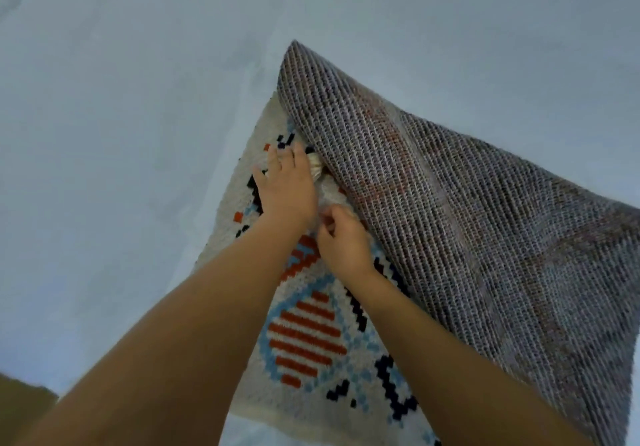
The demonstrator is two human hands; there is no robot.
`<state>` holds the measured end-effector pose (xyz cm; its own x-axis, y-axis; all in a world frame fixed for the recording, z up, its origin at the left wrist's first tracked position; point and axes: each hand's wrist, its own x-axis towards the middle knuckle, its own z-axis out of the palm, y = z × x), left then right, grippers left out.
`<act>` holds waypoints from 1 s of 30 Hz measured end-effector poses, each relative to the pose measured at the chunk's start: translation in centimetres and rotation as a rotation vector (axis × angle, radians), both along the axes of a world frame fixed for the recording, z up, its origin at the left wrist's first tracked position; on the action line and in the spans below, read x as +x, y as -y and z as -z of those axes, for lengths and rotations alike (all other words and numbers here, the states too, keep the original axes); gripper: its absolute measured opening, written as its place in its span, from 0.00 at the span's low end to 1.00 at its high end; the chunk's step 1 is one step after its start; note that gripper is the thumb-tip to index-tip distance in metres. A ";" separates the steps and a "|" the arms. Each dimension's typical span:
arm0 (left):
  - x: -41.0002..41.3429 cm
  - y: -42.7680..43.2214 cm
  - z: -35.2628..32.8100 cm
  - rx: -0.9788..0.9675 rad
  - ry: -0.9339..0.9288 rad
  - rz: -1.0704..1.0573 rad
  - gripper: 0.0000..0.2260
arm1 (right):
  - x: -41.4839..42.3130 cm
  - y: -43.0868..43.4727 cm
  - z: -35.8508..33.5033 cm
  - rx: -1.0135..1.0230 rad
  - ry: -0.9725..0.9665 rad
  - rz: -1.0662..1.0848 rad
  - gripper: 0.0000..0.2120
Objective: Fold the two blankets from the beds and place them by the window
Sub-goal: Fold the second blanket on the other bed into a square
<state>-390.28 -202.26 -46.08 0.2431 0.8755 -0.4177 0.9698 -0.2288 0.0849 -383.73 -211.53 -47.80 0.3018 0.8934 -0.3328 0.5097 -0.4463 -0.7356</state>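
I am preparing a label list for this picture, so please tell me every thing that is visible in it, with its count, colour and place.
blanket: one, knitted, cream face with red, light blue and black pattern, grey reverse; lies on the bed sheet, its right part turned over so the reverse shows.
bed sheet: one, pale bluish white; under the blanket, fills most of the view.
brown surface: one, brown; bottom left corner, cannot tell what it is.
left grip: one, bare hand; holds a bunched cream part of the blanket at the fold.
right grip: one, bare hand; pinches the blanket close beside the left grip.
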 end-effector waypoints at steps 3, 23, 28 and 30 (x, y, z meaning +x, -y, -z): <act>-0.5 -0.5 0.5 0.012 -0.050 0.106 0.25 | -0.3 -1.7 0.4 0.031 0.019 0.053 0.03; -25.2 15.9 -2.3 0.007 0.070 0.115 0.10 | -17.8 7.5 -2.4 -0.009 0.589 -0.441 0.12; -33.8 19.9 -1.6 -0.080 -0.002 0.044 0.12 | -25.7 11.9 -2.0 -0.009 0.513 -0.566 0.11; -36.9 21.4 -1.4 -0.131 -0.014 -0.011 0.13 | -28.9 13.2 -1.7 -0.027 0.480 -0.622 0.10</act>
